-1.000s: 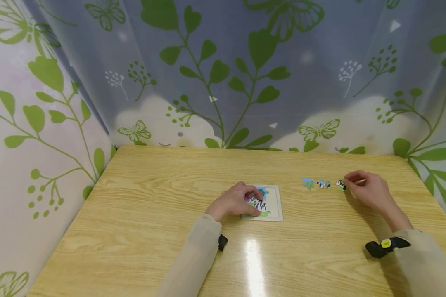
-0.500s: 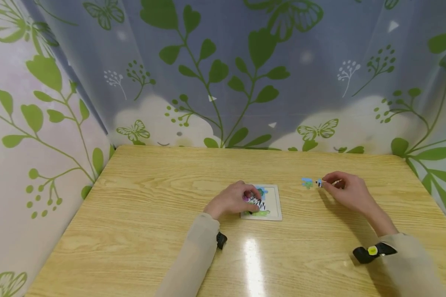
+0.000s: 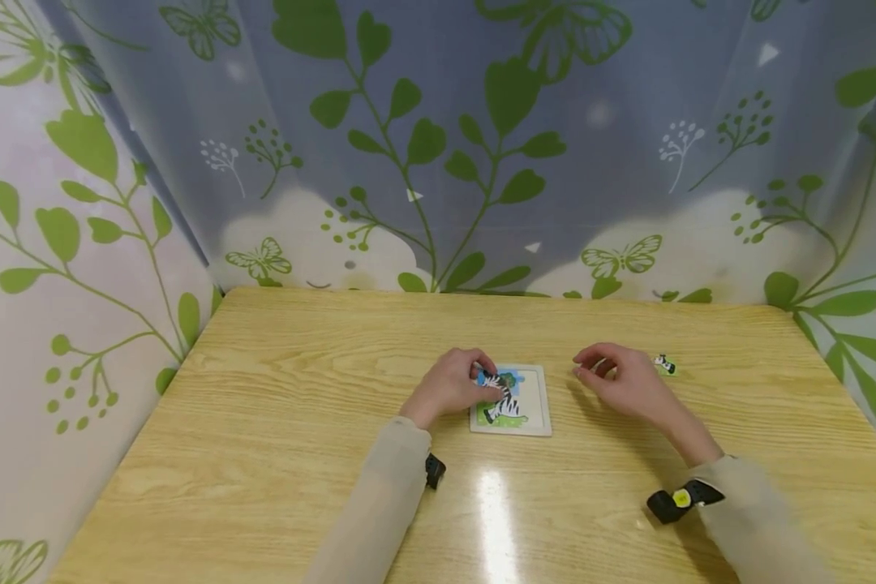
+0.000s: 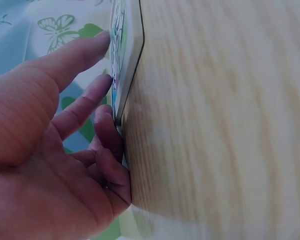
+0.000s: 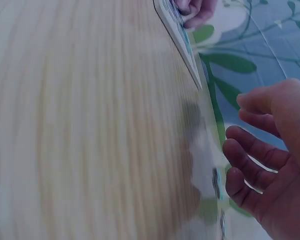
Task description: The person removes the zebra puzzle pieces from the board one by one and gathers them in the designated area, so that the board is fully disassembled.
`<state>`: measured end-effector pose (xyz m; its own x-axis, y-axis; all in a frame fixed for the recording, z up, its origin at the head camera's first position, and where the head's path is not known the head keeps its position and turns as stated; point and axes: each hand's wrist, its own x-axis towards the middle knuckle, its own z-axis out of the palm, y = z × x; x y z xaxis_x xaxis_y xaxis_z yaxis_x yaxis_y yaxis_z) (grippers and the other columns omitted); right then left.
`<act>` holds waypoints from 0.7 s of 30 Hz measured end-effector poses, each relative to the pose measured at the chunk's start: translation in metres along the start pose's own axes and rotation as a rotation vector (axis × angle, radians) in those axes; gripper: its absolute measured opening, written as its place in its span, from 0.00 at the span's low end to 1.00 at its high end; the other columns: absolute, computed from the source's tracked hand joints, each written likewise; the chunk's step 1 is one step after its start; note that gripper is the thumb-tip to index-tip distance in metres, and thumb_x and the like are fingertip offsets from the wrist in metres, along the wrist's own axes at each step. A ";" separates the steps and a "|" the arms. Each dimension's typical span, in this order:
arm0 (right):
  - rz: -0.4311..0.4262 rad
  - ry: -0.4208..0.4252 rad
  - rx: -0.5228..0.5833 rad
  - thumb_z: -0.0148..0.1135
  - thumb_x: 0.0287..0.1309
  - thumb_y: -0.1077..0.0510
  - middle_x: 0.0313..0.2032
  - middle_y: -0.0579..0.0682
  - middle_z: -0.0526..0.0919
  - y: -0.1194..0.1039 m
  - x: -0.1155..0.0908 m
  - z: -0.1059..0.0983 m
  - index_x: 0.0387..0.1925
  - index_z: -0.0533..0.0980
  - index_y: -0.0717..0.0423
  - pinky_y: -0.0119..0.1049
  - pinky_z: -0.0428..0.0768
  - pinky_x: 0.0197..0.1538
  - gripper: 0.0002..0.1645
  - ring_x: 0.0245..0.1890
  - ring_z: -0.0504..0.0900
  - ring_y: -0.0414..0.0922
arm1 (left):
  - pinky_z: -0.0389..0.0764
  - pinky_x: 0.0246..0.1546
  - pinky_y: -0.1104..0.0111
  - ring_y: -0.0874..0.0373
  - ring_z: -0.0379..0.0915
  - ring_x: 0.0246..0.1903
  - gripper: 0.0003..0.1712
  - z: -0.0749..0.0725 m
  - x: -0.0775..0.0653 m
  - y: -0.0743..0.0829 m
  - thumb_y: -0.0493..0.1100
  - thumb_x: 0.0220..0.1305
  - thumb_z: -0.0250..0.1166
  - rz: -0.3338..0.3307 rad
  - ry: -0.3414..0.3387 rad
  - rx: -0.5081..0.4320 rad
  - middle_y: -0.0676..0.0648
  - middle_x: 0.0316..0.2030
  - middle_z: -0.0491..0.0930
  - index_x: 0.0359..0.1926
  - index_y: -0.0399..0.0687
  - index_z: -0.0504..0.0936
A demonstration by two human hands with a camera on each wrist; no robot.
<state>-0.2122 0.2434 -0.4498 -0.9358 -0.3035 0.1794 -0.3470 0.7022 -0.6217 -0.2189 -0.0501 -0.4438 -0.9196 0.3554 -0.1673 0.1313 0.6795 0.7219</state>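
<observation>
Fingers loosely bent, the right hand point(image 3: 628, 380) hangs over the table point(image 3: 263, 470), and on my feeds I see nothing between thumb and index. The left hand point(image 3: 456, 385) has its thumb extended and its index reaching over the board point(image 3: 534, 405); both tips touch or nearly touch the printed surface, while its other fingers bend in by the near rim. The board lies flat, right under the left fingertips and just beyond the right ones. Its zebra pieces point(image 3: 509, 407) sit directly beneath and beside the left thumb. One loose piece point(image 3: 665, 365) lies past the knuckles of the right hand, and the right wrist view shows a second piece point(image 5: 216, 182) edge-on near the little fingertip; how close, I can't tell. I judge these pieces thin, light and stiff, smooth enough to skid if pushed and awkward to lift flat. I'd take each by opposite edges with thumb and index tips, leaving the picture face free. The board looks light too, likely to slide, so I'd steady its rim with the left fingers and press gently.
</observation>
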 end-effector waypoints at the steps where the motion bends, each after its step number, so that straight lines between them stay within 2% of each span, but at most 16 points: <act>1: -0.008 -0.003 0.005 0.67 0.66 0.57 0.37 0.52 0.88 -0.002 0.001 0.003 0.45 0.83 0.57 0.32 0.79 0.35 0.09 0.34 0.83 0.43 | 0.64 0.37 0.66 0.57 0.64 0.35 0.18 0.000 0.000 0.000 0.50 0.60 0.76 -0.008 -0.005 -0.002 0.52 0.32 0.70 0.49 0.52 0.83; 12: -0.050 -0.090 0.047 0.67 0.65 0.59 0.35 0.49 0.87 -0.023 0.016 0.028 0.45 0.84 0.56 0.32 0.78 0.34 0.08 0.34 0.81 0.41 | 0.64 0.38 0.64 0.56 0.65 0.34 0.19 0.001 0.001 0.002 0.49 0.58 0.77 -0.046 -0.018 -0.013 0.51 0.32 0.69 0.48 0.52 0.82; 21: -0.128 -0.090 0.000 0.69 0.61 0.61 0.33 0.49 0.84 -0.030 0.028 0.046 0.41 0.85 0.57 0.31 0.76 0.34 0.07 0.29 0.77 0.37 | 0.63 0.36 0.65 0.57 0.63 0.32 0.19 0.000 0.002 0.003 0.48 0.58 0.78 -0.050 -0.020 -0.028 0.51 0.30 0.66 0.48 0.51 0.81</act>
<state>-0.2250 0.1840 -0.4615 -0.8744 -0.4472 0.1882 -0.4633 0.6542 -0.5978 -0.2208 -0.0477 -0.4420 -0.9171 0.3344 -0.2169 0.0746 0.6786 0.7307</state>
